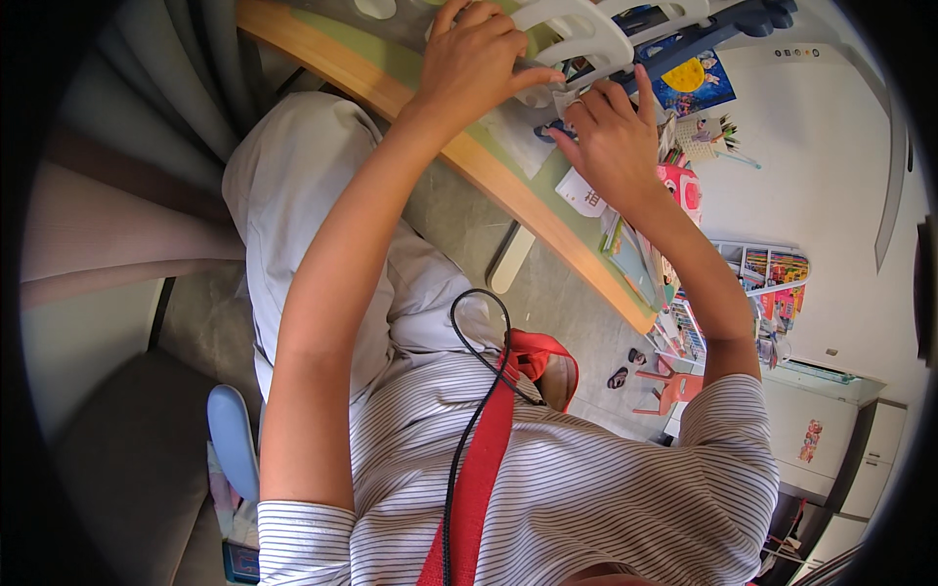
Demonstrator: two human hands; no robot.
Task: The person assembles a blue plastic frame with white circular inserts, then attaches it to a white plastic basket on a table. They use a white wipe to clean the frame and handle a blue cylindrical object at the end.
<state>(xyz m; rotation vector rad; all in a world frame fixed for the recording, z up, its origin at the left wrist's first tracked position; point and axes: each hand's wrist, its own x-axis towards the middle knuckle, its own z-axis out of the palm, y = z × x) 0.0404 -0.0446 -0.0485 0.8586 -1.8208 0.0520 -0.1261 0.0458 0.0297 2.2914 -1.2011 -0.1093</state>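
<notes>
At the top of the view, my left hand [473, 55] is over the desk with its fingers bent and its thumb stretched out to the right. It is against a white plastic frame [586, 33] with curved openings; what lies under its palm is hidden. My right hand [612, 128] is close by, below a dark blue bar [696, 40] on the frame. Its index finger points up towards the bar, and the other fingers are bent near a whitish translucent piece [563, 102]. Whether either hand grips anything cannot be made out.
The desk has a wooden edge [513, 198]. A white card with writing [579, 194], books [630, 253], a pink bag-like item [681, 190] and a pencil holder [696, 139] are by my right forearm. Farther off are a bookshelf [769, 267] and an orange chair [670, 388].
</notes>
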